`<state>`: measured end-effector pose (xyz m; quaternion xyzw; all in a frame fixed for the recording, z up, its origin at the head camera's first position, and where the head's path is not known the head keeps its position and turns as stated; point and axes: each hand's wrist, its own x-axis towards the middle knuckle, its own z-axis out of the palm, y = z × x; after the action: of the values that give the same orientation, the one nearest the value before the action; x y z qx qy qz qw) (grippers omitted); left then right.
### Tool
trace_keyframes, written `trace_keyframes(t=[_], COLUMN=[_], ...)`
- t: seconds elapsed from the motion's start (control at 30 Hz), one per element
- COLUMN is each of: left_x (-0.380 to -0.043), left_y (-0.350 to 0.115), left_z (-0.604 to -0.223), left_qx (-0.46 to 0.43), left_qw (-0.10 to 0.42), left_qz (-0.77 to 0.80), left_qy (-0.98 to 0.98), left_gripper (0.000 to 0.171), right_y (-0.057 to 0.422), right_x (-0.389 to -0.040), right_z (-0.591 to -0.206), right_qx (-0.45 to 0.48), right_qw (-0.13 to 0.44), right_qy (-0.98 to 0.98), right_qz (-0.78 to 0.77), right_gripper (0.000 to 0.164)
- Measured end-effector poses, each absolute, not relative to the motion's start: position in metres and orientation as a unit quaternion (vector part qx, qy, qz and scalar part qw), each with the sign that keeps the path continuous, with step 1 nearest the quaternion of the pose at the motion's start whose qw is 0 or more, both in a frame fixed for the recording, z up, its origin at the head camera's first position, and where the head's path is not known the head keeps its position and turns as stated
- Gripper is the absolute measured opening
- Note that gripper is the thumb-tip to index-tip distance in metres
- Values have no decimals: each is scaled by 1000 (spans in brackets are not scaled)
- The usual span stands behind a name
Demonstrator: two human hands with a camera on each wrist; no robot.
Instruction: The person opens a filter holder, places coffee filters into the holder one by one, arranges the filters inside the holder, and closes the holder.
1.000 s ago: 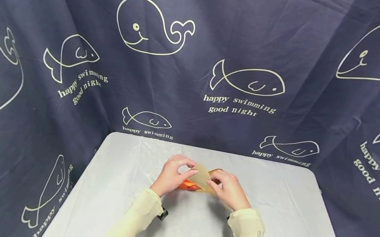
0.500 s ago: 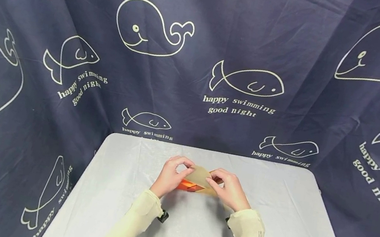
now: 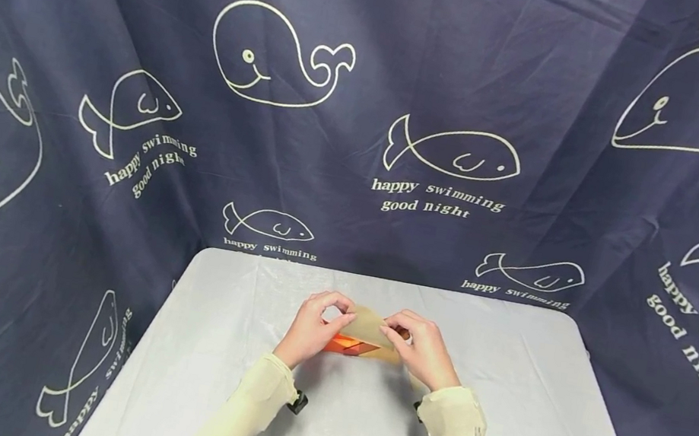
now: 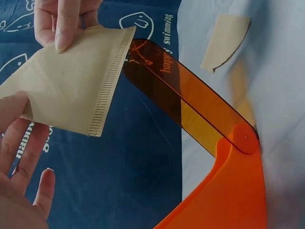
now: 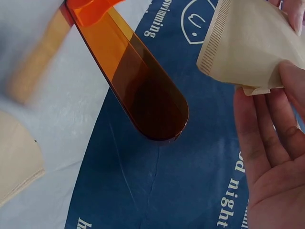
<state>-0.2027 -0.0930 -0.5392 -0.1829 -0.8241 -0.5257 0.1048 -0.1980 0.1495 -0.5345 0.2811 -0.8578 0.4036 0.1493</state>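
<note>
Both hands hold a tan paper coffee filter (image 3: 366,325) with a crimped edge. In the head view my left hand (image 3: 312,326) pinches its left side between thumb and fingers, and my right hand (image 3: 424,346) pinches its right side. Up close, the left wrist view shows the filter (image 4: 76,81) spread flat between the two hands. Beneath it sits an orange filter case (image 4: 228,191) with a see-through amber lid (image 4: 190,98) swung out. The right wrist view shows the lid's rounded end (image 5: 159,107) beside the filter, apart from it.
Another tan filter (image 4: 226,43) lies on the white-covered table (image 3: 211,380) near the case. A dark blue curtain (image 3: 379,38) with whale and fish drawings stands around the table's back and sides.
The filter has tipped from an upright point to a wider, lower lie between the hands. Both hands keep nearly the same place and grip.
</note>
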Motion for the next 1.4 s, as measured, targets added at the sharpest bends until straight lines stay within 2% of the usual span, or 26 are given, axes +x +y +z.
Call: trace_keyframes(t=[0.17, 0.4, 0.57, 0.8, 1.0, 1.4], left_x=[-203, -208, -213, -220, -222, -222], left_y=[-100, -126, -143, -155, -154, -143], left_z=[-540, -557, -578, -600, -615, -634], left_qx=[-178, -176, -144, -126, -105, -16], left_qw=[105, 116, 97, 52, 12, 19], left_qz=[-523, -548, -549, -561, -548, -537], left_qy=[-827, -809, -818, -817, -830, -843], left_gripper=[21, 64, 75, 77, 71, 48], right_y=[148, 145, 140, 134, 124, 102], right_x=[-200, -205, -209, -217, -223, -230], right_z=[-533, -529, -526, -525, -525, -538], right_qx=[283, 275, 274, 287, 296, 290], right_qw=[152, 163, 164, 169, 166, 142], right_qy=[-859, -862, -861, -853, -849, -851], right_qz=[397, 394, 395, 402, 406, 413], right_gripper=[4, 5, 5, 7, 8, 8])
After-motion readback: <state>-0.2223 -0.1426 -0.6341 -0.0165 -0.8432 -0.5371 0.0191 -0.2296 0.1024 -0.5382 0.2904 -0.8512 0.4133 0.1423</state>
